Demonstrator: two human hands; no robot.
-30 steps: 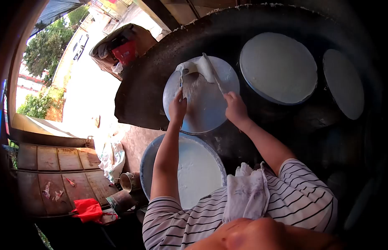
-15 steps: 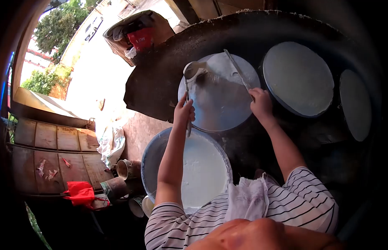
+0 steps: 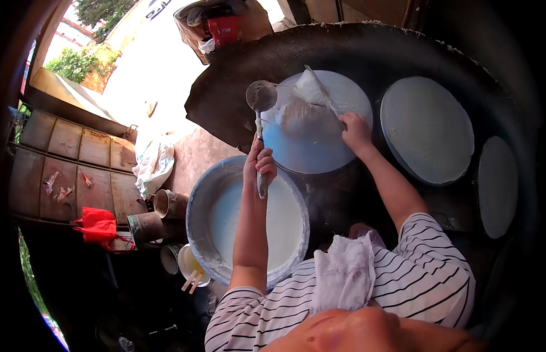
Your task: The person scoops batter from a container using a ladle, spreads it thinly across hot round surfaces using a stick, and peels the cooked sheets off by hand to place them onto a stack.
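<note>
My left hand (image 3: 260, 167) is closed round the handle of a metal ladle (image 3: 262, 95). The ladle's bowl hangs at the upper left rim of a round flat griddle (image 3: 314, 155). In my right hand (image 3: 356, 132) is a long thin scraper (image 3: 323, 88), its blade slanting up and left across the griddle. A white mound of batter (image 3: 308, 89) lies against the blade near the far rim, with a thin streaked film below it. Under my left forearm stands a wide basin (image 3: 197, 234) with white liquid inside.
Two more round surfaces coated in white, one middle right (image 3: 428, 132) and one far right (image 3: 498, 188), sit on the dark curved stove top (image 3: 226, 100). Metal buckets (image 3: 147, 227), a red bag (image 3: 98, 224) and a white sack (image 3: 154, 167) are at left.
The ladle's bowl has moved left, off the griddle's middle to its rim. The scraper has shifted slightly left, and batter is gathered against its blade. The view has tilted.
</note>
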